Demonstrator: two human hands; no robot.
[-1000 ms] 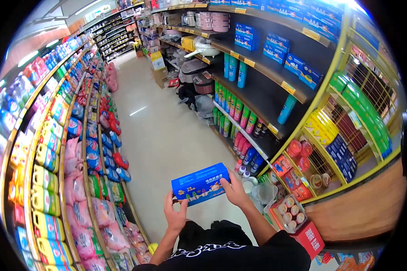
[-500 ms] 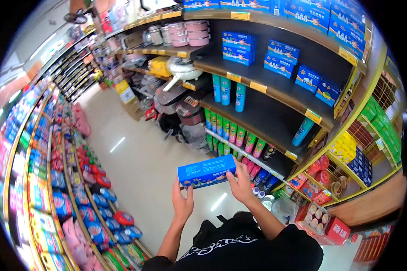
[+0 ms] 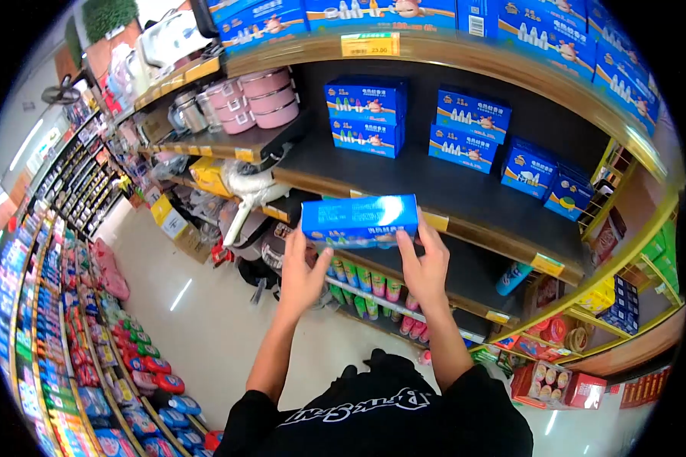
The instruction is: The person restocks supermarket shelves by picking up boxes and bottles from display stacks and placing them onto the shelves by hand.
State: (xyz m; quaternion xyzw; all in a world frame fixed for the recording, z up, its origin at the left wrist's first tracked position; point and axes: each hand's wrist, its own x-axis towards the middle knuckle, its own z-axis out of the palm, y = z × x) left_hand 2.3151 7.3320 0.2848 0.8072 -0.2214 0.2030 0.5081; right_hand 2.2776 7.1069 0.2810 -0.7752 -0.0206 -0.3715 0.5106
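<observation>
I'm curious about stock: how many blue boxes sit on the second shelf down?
6: left stack of two, middle stack of two, two single boxes right. More may be hidden behind.

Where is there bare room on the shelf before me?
Beyond the held box, the dark shelf is bare between the left stack and the middle stack, and along its front. Crowded: its right rear, with two boxes, and the upper shelf, bearing large boxes.

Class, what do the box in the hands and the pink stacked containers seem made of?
Blue box: probably glossy printed cardboard, from its straight edges and bright glare.
Pink containers: perhaps smooth plastic, from evenly coloured walls; coated metal possible.
</observation>
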